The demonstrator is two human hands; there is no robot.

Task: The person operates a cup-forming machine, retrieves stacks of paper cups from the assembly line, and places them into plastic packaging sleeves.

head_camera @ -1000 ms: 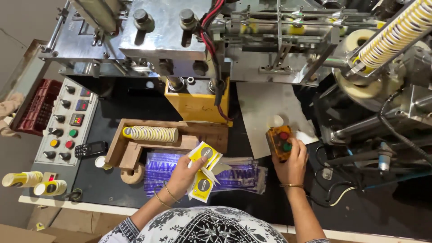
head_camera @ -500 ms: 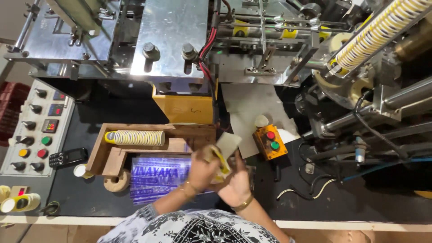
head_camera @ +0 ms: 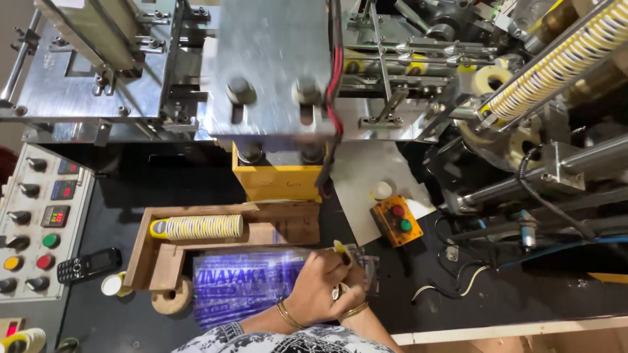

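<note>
Black benchtop [head_camera: 163,196] — both hands [head_camera: 327,287] pinch crinkly clear-purple plastic bags [head_camera: 242,287].

A black worktop [head_camera: 163,196] carries a wooden tray [head_camera: 222,242] at centre, an orange button box [head_camera: 395,221] right of it, and a black phone [head_camera: 87,265] at left.

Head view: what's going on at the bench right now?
A person stands at a cup-making machine, both hands together low at the bench edge. The left hand covers the right hand, and the two grip small yellow cup pieces over a stack of printed blue plastic bags. A sleeve of stacked paper cups lies in the wooden tray. A two-button switch box sits to the right, untouched.
</note>
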